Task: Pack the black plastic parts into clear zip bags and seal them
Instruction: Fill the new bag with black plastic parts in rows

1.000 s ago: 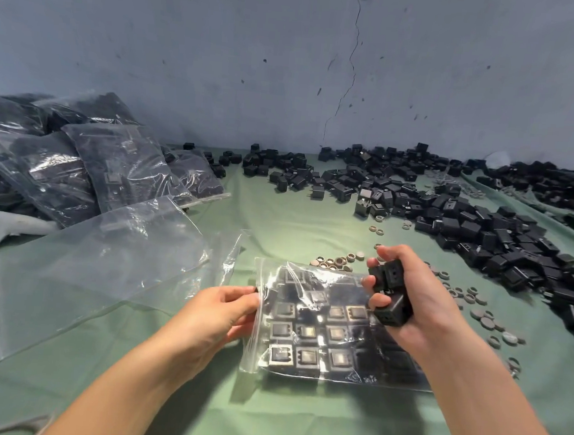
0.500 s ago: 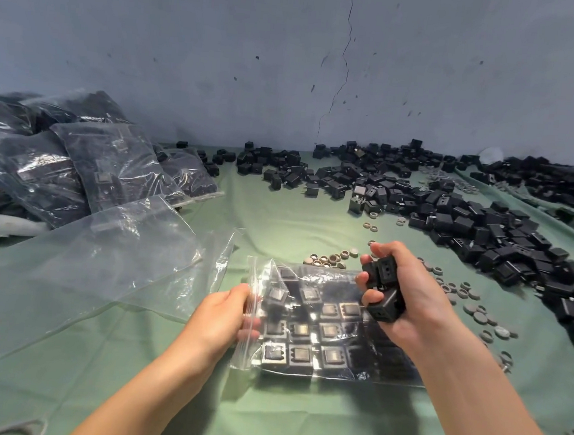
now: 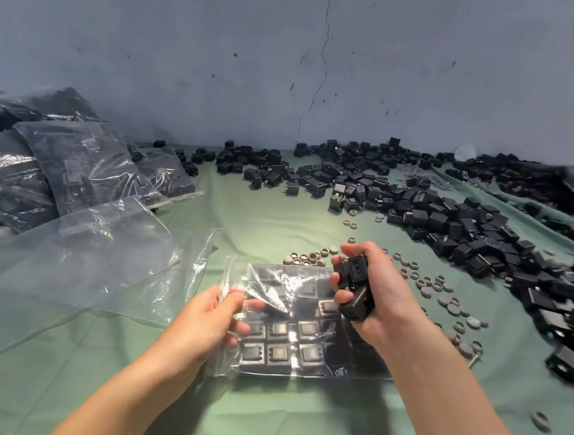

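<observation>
A clear zip bag (image 3: 294,286) lies flat on the green cloth in front of me, holding rows of black plastic parts (image 3: 279,347). My left hand (image 3: 209,317) pinches the bag's open left edge and lifts the top film. My right hand (image 3: 372,292) hovers over the bag's right side and grips two or three black plastic parts (image 3: 354,284). A large heap of loose black parts (image 3: 443,216) spreads across the cloth from the middle back to the right.
An empty clear bag (image 3: 79,262) lies to the left of the one I hold. Filled, dark bags (image 3: 59,165) are stacked at the far left. Small grey rings and discs (image 3: 444,295) are scattered right of my right hand. A blue-grey wall stands behind.
My left hand has slid further onto the bag's open edge and raised the top film. My right hand, with its parts, has stayed above the bag's right side.
</observation>
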`<act>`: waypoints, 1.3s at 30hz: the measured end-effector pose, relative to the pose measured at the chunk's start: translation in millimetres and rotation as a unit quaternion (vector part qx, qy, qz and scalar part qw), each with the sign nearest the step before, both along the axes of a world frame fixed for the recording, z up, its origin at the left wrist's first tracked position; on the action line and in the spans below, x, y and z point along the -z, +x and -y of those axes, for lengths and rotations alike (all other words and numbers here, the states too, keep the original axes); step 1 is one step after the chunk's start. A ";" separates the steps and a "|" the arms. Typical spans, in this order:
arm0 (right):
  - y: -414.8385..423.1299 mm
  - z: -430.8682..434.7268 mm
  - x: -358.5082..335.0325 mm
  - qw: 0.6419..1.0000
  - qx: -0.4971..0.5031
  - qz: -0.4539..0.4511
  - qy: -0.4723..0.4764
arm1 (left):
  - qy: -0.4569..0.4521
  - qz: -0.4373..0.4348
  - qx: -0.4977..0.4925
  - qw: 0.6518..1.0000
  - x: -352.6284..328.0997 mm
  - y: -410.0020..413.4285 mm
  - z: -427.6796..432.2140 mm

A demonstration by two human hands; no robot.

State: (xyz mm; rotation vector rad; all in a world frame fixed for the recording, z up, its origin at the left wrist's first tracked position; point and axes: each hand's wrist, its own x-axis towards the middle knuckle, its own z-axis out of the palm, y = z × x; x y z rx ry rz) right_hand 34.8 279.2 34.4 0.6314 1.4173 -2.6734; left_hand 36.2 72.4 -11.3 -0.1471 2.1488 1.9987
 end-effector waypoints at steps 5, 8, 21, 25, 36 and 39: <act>3.1 6.3 1.3 1.000 -0.018 0.000 -0.008 | 0.036 0.043 -0.021 0.998 -6.3 -4.7 1.0; 3.1 8.4 0.6 1.000 -0.011 -0.003 0.016 | -0.124 -0.081 -0.126 0.981 -5.3 -8.5 13.0; 15.9 61.1 17.3 0.937 -0.051 -0.136 0.317 | -0.068 -0.276 0.071 0.956 -15.0 36.3 -30.5; 15.7 58.2 15.6 0.938 -0.075 -0.121 0.317 | -0.020 -0.228 0.024 0.973 -23.5 28.0 -16.8; 2.2 -6.9 -2.6 0.986 0.023 -0.025 0.163 | -0.073 0.042 -0.058 0.995 -14.4 -12.8 47.9; -0.2 -11.0 -1.5 0.986 0.034 -0.027 0.162 | -0.035 0.057 -0.027 0.997 -11.6 -11.0 40.7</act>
